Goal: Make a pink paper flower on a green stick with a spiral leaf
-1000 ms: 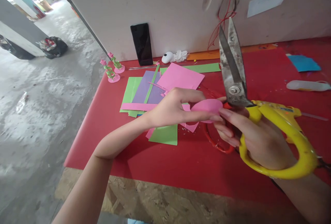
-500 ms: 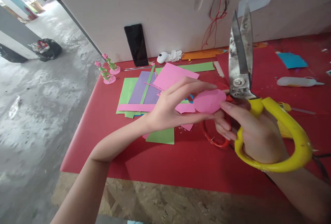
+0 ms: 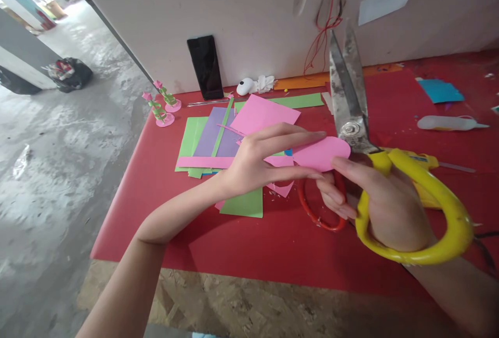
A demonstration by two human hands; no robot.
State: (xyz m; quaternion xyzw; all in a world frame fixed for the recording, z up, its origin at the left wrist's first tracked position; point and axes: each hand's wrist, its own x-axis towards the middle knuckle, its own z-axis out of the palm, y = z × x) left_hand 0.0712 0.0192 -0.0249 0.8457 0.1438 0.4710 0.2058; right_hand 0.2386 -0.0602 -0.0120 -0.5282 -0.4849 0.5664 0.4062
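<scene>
A rounded piece of pink paper (image 3: pixel 317 154) is held up over the table between both hands. My left hand (image 3: pixel 259 158) pinches its left end, fingers above and thumb below. At its right end, the thumb of my right hand (image 3: pixel 393 208) presses on the paper. Large scissors (image 3: pixel 350 129) hang on that same hand, their yellow handle looped around it and the worn metal blades pointing up, slightly apart. A red loop (image 3: pixel 307 208) shows below the right fingers; whether it belongs to the scissors I cannot tell.
Green (image 3: pixel 244 204), purple (image 3: pixel 210 132) and pink sheets (image 3: pixel 265 114) lie on the red table (image 3: pixel 175 239). A phone (image 3: pixel 205 67) leans on the wall. Two paper flowers (image 3: pixel 160 112) stand left. Right are a glue bottle (image 3: pixel 446 123) and blue paper (image 3: pixel 440 91).
The pink paper has turned and now looks longer, reaching further right. The scissor blades have swung left and slightly down with my right hand. My left hand has barely moved.
</scene>
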